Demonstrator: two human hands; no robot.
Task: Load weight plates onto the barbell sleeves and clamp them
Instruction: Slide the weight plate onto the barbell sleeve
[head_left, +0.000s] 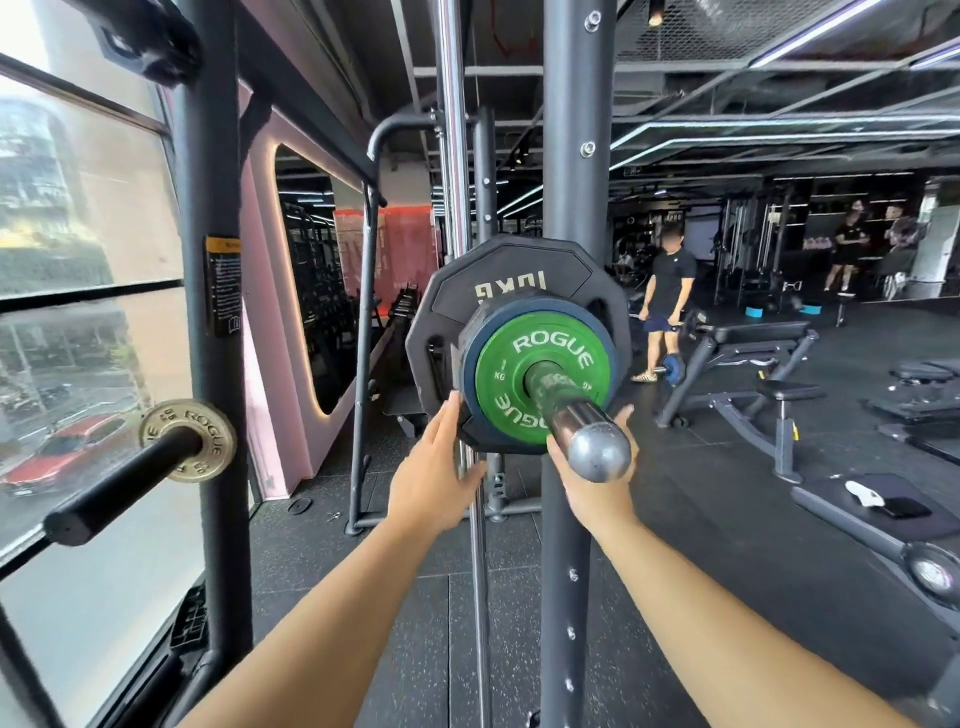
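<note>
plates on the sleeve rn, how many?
3 visible: green Rogue plate outermost, a blue-rimmed plate behind it, the black 10kg plate innermost. More could hide behind that one.

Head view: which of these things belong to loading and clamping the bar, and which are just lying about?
For the job:
- bar sleeve
- green plate, outermost
- blue plate behind it
- big black plate
- left hand and right hand, open by the plates

No clamp on the sleeve yet.

Lying about:
- small gold plate on a storage peg
- bench
- phone on the floor
</note>
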